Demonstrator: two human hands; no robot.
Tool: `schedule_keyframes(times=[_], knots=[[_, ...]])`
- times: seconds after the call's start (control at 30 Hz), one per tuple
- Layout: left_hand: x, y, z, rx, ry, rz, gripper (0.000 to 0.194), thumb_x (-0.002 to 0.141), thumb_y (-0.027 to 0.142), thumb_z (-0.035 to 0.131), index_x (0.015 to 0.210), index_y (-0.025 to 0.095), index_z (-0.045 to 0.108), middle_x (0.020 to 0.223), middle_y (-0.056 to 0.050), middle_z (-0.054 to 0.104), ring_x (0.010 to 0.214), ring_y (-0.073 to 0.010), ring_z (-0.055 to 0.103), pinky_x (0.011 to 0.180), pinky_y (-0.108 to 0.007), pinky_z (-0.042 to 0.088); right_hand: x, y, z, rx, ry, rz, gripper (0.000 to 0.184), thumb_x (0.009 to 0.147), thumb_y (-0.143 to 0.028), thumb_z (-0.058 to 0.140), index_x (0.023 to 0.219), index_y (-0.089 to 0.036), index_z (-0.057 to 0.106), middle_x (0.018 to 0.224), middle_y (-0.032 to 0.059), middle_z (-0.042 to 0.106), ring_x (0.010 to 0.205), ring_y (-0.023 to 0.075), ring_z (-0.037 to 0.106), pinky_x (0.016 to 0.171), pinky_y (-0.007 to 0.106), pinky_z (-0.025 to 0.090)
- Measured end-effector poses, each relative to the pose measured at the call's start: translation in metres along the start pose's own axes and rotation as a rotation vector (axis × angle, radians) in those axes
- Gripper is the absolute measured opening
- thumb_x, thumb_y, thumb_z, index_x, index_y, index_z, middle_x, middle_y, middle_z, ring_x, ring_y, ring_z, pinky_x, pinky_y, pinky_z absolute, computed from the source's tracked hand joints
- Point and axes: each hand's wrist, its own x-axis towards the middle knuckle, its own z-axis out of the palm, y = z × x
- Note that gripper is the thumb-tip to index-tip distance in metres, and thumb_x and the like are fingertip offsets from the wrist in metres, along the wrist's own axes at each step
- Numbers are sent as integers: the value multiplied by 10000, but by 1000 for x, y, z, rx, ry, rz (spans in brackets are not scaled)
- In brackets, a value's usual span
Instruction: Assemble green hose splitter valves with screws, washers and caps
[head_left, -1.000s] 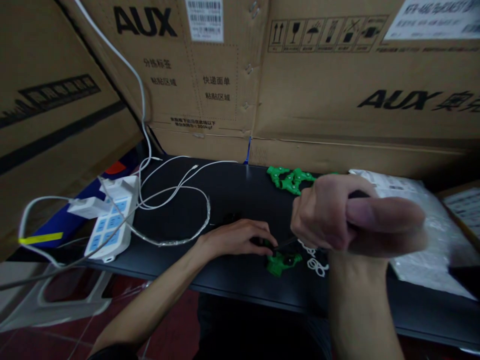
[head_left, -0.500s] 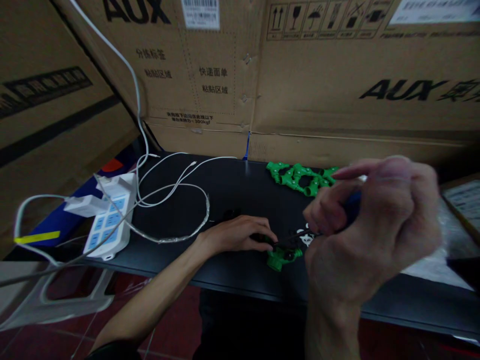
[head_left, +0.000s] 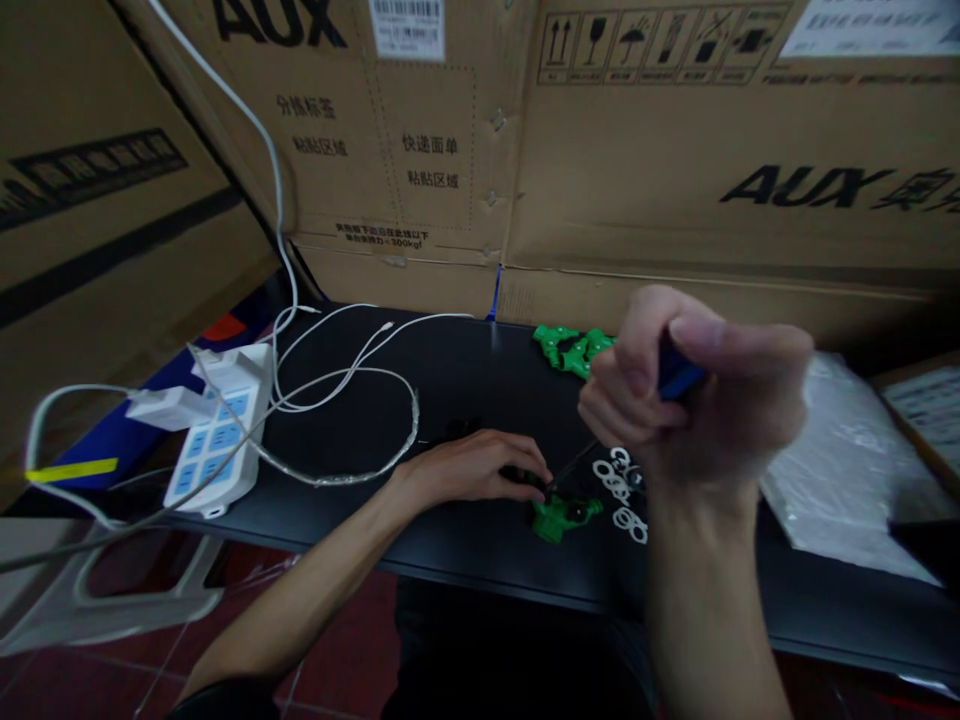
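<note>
My right hand (head_left: pixel 697 390) is closed around the blue handle (head_left: pixel 679 372) of a screwdriver. The thin dark shaft (head_left: pixel 576 460) slants down to the left, its tip at or very near a green plastic fitting (head_left: pixel 553 522). My left hand (head_left: pixel 491 468) is closed at the fitting's upper left, with thumb and fingers on a dark part of it. Exactly where the tip meets the fitting is too dark to make out. White ring washers (head_left: pixel 621 485) lie in a loose group right of the fitting, partly behind my right wrist.
More green fittings (head_left: pixel 570 350) lie at the back, partly hidden by my right hand. A clear plastic bag (head_left: pixel 832 470) is at the right. White cables (head_left: pixel 360 370) and a power strip (head_left: pixel 217 440) occupy the left. Large cardboard boxes (head_left: pixel 600 200) stand behind the black tabletop (head_left: pixel 465 370).
My right hand has moved left and up and turned its wrist, still around the screwdriver. More white washers and the plastic bag now show. My left hand and the fitting stay almost in place.
</note>
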Motion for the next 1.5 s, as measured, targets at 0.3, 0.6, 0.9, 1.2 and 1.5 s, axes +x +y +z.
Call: schedule_keyframes(times=[0.3,0.6,0.9,1.2,1.5], knots=[[-1,1,0,10,-8,12,250,950,226,681,1194,239,731,1173,-55,715,1073,-199,688,980,-312,500,-18,21,55,-590,1044,-435,272,1001,-190,476,743,-233,549,604,-30,426,390,90,372,387,286,278],[-4,-4,1,23,14,51,226,962,251,665,1173,202,731,1162,-66,715,1073,-190,695,976,-299,515,-24,20,28,-370,679,-354,173,966,-352,631,853,-247,554,584,-77,404,454,95,398,467,248,435],[-4,5,-4,92,30,-13,208,984,291,632,1174,263,713,1168,-27,700,1051,-166,688,959,-285,520,-68,-29,4,-942,479,-163,220,989,-359,606,845,-202,661,775,0,634,637,123,567,582,274,448],[-7,-1,-10,149,135,-59,314,994,353,602,1293,301,679,1201,-30,718,1014,-172,691,916,-307,546,-205,-58,-87,-1488,493,-246,406,867,-138,697,1245,-286,671,1273,93,711,1142,299,700,992,459,565],[-11,17,-15,208,480,-84,271,1004,396,568,1126,243,755,1128,-49,744,1017,-196,699,879,-298,559,-320,12,-218,-1827,259,72,779,772,31,444,1478,-288,524,1500,102,569,1302,267,627,1037,393,579]])
